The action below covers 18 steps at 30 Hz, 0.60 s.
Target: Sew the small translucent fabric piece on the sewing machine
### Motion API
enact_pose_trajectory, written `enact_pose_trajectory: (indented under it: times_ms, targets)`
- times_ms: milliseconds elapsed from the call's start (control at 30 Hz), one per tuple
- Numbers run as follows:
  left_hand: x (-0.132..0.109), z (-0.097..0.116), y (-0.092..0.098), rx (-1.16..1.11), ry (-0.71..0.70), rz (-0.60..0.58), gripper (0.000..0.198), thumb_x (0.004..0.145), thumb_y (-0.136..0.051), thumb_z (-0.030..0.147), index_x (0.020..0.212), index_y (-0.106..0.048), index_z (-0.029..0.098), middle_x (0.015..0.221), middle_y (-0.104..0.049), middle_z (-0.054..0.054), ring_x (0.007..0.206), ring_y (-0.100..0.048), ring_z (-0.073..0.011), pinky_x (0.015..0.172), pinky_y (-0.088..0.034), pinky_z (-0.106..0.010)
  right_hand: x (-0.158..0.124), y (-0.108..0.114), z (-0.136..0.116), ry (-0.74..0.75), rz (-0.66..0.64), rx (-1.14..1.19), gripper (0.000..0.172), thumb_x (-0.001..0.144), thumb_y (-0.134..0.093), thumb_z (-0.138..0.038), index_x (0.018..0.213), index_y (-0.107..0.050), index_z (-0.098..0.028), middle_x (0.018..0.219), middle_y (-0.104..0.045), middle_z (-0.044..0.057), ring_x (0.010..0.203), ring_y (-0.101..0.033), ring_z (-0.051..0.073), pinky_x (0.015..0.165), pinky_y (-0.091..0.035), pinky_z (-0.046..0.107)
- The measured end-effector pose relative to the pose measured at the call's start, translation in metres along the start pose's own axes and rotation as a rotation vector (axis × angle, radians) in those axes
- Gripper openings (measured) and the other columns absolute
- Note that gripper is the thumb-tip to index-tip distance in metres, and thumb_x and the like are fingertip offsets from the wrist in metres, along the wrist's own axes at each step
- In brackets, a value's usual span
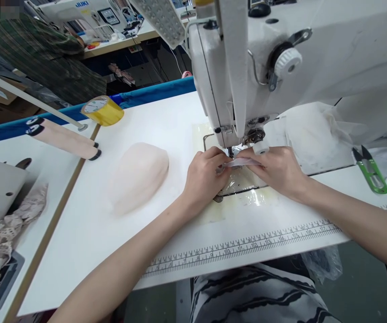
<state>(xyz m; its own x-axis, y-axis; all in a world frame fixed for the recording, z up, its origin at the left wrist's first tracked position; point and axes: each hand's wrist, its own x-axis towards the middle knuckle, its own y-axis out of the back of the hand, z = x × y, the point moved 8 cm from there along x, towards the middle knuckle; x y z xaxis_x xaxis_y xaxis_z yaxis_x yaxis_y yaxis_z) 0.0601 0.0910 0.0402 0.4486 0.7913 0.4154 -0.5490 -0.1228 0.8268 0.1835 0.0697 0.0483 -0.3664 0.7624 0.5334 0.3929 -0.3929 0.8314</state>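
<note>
Both hands meet at the needle of a white sewing machine (213,89). My left hand (207,172) is closed, pinching one end of a thin, pale strip of fabric (242,162) just left of the presser foot (230,151). On the other side, my right hand (279,170) grips the strip's right end with fingers bent together. The strip stretches between the two hands, in front of the foot. Left of my left hand lies a pale pink, moulded cup-shaped piece (142,175). Fingertips partly hide the needle area.
Green thread snips (371,172) lie at right, near sheer white fabric (318,130). A yellow tape roll (104,111) and pink rolls (63,138) sit at the back left. A printed ruler (247,246) runs along the front edge. Another person (38,54) is behind, by another machine.
</note>
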Motion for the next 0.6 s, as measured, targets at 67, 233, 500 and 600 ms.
enact_pose_trajectory:
  times_ms: [67,233,500,600]
  targets:
    - [0.001,0.001,-0.002,-0.036,-0.027,-0.044,0.017,0.078,-0.054,0.010,0.083,-0.068,0.018,0.086,-0.066,-0.003,0.072,-0.058,-0.0151,0.071,-0.044,-0.031,0.000,-0.002,0.000,-0.002,-0.028,0.026,0.039,0.097,-0.035,-0.037,0.093,-0.070,-0.022,0.053,-0.055,-0.002,0.046,-0.045,0.010,0.048,-0.027,0.024]
    - [0.005,0.001,-0.003,-0.025,-0.118,-0.134,0.016,0.081,-0.054,0.016,0.085,-0.069,0.020,0.089,-0.067,-0.003,0.075,-0.058,-0.0154,0.072,-0.042,-0.032,0.000,-0.009,0.005,-0.055,-0.093,0.008,0.044,0.097,-0.034,-0.044,0.092,-0.070,-0.019,0.048,-0.053,-0.002,0.040,-0.039,0.011,0.045,-0.026,0.026]
    - [-0.012,0.015,-0.002,0.114,-0.351,-0.129,0.023,0.084,-0.051,0.015,0.097,-0.069,0.020,0.098,-0.066,-0.006,0.086,-0.059,-0.0196,0.072,-0.041,-0.034,-0.006,-0.008,-0.008,0.084,-0.110,0.046,0.021,0.087,-0.049,-0.020,0.093,-0.068,-0.023,0.075,-0.069,-0.002,0.059,-0.056,0.013,0.053,-0.032,0.026]
    - [-0.025,0.026,0.001,0.233,-0.445,-0.073,0.024,0.087,-0.051,0.017,0.105,-0.067,0.019,0.103,-0.067,-0.007,0.091,-0.058,-0.0219,0.073,-0.042,-0.035,-0.010,-0.006,-0.017,0.190,-0.120,0.024,0.021,0.083,-0.050,-0.012,0.089,-0.069,-0.020,0.088,-0.071,0.001,0.071,-0.058,0.016,0.059,-0.036,0.028]
